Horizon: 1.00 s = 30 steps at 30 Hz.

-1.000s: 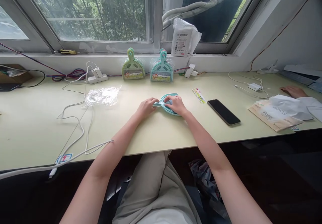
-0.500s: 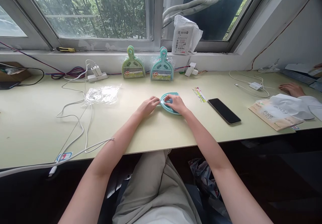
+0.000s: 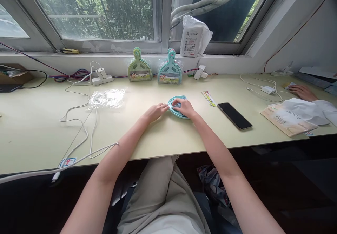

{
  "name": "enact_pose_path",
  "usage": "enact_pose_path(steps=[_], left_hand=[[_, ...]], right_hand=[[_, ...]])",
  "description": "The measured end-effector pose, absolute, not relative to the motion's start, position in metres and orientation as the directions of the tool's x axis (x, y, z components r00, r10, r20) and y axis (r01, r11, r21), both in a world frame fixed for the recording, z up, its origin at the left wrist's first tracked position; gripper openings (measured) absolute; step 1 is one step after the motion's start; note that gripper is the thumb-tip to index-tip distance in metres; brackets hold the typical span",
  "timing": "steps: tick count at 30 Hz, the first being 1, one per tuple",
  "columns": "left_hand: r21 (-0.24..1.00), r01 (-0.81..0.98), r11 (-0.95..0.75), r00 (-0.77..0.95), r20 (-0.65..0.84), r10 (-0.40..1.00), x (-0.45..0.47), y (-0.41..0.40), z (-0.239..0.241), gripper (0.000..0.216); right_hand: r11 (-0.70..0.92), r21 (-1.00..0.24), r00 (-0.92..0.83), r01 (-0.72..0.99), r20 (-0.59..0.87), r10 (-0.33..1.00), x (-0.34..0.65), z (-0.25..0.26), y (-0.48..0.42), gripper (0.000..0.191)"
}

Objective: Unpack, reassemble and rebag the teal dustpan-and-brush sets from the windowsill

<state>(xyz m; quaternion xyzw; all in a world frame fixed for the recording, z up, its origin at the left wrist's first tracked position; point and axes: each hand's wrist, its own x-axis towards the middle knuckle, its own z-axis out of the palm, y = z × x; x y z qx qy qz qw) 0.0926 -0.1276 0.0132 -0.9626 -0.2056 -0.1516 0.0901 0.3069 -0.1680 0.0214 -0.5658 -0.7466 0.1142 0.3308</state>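
Smooth turquoise plastic dustpan-and-brush set [image 3: 176,113] on pale yellow-green table [image 3: 147,139]. Left hand [image 3: 157,111] at its narrow end, right hand [image 3: 186,108] curled narrow over its middle; I can't tell either's grip. I'd brace left, work right gently.

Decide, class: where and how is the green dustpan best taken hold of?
Probably by the handle of the green dustpan, from the front and slightly above: it stands upright, the narrow handle uppermost, with the wall close behind. Lower down it widens, giving less to close around.
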Motion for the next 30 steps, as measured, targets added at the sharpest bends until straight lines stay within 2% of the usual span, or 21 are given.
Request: enact_pose_path(steps=[21,25,30], left_hand=[[-0.043,0.449,-0.892,0.858,0.299,0.417,0.094,-0.130,0.011,0.042],[-0.053,0.437,-0.898,0.849,0.355,0.392,0.088,-0.124,0.015,0.038],[-0.119,0.500,-0.858,0.778,0.497,0.385,0.080,-0.121,0.023,0.031]], right_hand=[[0.316,-0.521,-0.158,0.793,0.326,0.932,0.306,0.019,-0.165,0.012],[0.302,-0.419,-0.154,0.856,0.351,0.923,0.303,0.024,-0.169,0.011],[0.288,-0.376,-0.135,0.881,0.383,0.914,0.296,0.032,-0.177,0.015]])
